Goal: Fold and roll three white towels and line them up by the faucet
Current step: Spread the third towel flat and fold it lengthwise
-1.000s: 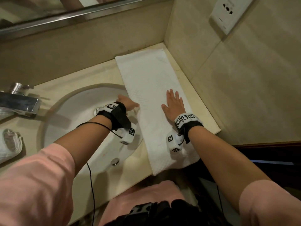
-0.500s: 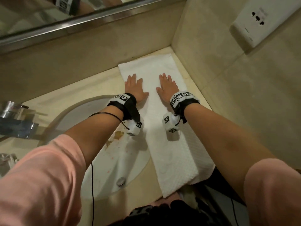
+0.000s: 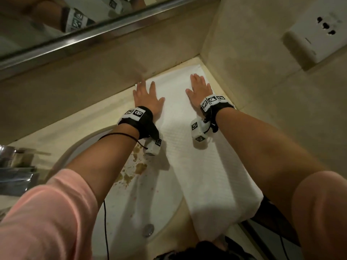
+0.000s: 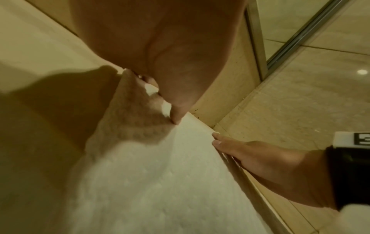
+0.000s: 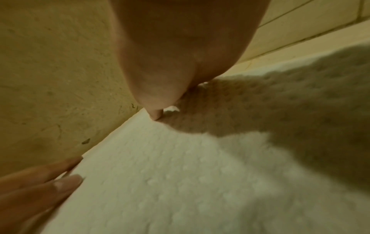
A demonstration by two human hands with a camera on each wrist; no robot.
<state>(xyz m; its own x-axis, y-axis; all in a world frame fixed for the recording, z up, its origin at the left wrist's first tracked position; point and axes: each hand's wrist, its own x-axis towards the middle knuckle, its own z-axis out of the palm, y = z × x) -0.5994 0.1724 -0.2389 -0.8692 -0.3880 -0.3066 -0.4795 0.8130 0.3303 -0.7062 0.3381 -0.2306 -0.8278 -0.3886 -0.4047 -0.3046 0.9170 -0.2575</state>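
Observation:
A long white towel (image 3: 197, 166) lies folded into a strip on the counter, running from the back wall corner to the front edge, where its near end hangs over. My left hand (image 3: 145, 96) presses flat on the towel's far left corner with straight fingers. My right hand (image 3: 199, 89) presses flat on its far right part, close to the side wall. In the left wrist view the towel (image 4: 160, 190) fills the lower frame and the right hand (image 4: 250, 156) lies along its edge. In the right wrist view the towel (image 5: 180, 182) shows with the left hand's fingers (image 5: 60, 185) at its corner.
The round white sink (image 3: 142, 199), with brown stains, lies left of the towel. The chrome faucet (image 3: 15, 175) is at the far left. A mirror (image 3: 56, 21) runs along the back wall; a white socket (image 3: 315, 34) sits on the right wall.
Both hands have slid along the towel from its middle to its far end by the back wall, staying flat on it. The head view has tilted forward.

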